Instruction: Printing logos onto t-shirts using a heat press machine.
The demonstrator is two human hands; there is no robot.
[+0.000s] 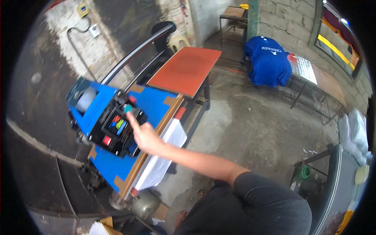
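Right hand (147, 138), index finger (132, 120) extended, bare forearm (196, 161) stretched leftward

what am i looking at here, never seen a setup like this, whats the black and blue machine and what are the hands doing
There is no robot: this single picture comes from a wide fisheye camera on a person's head, looking down, so straight edges bend. The bare arm is the person's own, ending in the right hand; the left hand is out of view. The right hand holds nothing visible. Its index finger points at a green button on the machine; whether it touches, I can't tell. The machine has a colourful display and may be some kind of press. Under it is a blue surface with brown patches at the corners, and white cloth hangs by its edge. Beyond is an orange-red board.
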